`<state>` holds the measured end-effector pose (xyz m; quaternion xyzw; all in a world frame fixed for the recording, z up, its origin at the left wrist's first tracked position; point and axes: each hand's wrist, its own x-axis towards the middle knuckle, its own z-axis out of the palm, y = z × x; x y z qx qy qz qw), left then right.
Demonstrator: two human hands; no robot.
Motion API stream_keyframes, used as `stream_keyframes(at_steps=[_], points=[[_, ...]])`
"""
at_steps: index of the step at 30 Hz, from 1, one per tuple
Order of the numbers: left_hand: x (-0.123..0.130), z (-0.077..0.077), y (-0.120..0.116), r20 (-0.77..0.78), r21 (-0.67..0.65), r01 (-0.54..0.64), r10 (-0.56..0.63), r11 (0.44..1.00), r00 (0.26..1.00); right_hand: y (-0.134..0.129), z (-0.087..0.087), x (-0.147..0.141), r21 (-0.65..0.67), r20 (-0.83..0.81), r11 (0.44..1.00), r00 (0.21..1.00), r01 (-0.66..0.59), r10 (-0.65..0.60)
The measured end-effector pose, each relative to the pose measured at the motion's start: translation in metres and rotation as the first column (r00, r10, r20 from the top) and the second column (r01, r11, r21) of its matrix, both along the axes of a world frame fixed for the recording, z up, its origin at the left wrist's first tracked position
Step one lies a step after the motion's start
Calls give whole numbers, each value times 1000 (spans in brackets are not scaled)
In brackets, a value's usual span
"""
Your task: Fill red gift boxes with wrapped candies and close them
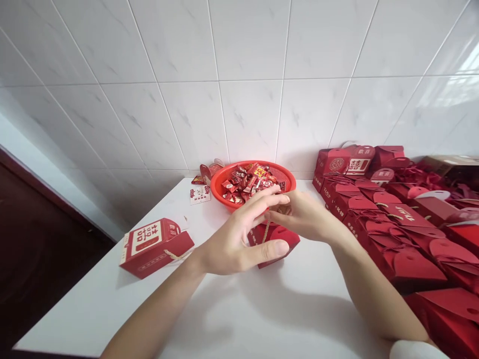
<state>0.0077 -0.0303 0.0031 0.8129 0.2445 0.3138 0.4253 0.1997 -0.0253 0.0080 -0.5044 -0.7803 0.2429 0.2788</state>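
A small red gift box (279,244) stands on the white table in front of me, partly hidden by my hands. From its front a twisted beige cord (266,232) rises toward my right fingertips. My right hand (305,214) is over the back of the box, fingers bent together, apparently pinching the cord; the fingertips are partly covered. My left hand (245,244) arches over the box's left side with fingers stretched and thumb apart, holding nothing I can see. To the left lies another red gift box (157,248) with a cream panel and a cord.
An orange-red plastic basket (217,192) of wrapped candies (249,182) stands behind my hands by the tiled wall (250,114). Left of it are a printed card (200,194) and a small red box (209,172). Many red gift boxes (396,229) crowd the right side.
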Motion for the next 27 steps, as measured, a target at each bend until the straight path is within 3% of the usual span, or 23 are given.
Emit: stream_keyframes(at_steps=[3,6,10,13,16,19,23,27], points=[[-2,2,-1,28,65,-32,30,997,999,-1,13,3,52,-19,997,998,53,-52],[-7,6,-1,107,132,-106,92,986,990,0,47,21,118,-42,978,985,170,-166],[-15,10,0,211,198,-172,129,965,969,15,98,61,211,-113,877,902,432,-417],[-21,13,1,261,255,-191,123,948,958,38,118,97,192,-91,817,839,543,-536],[-28,18,3,291,294,-221,133,930,947,62,120,130,159,-16,757,769,633,-640],[-35,24,7,317,324,-275,171,905,933,78,110,156,165,110,697,689,698,-716],[-47,31,12,371,331,-377,248,865,895,87,89,181,200,206,680,649,705,-733],[-64,37,20,482,301,-478,301,825,823,92,71,196,138,114,686,677,714,-727]])
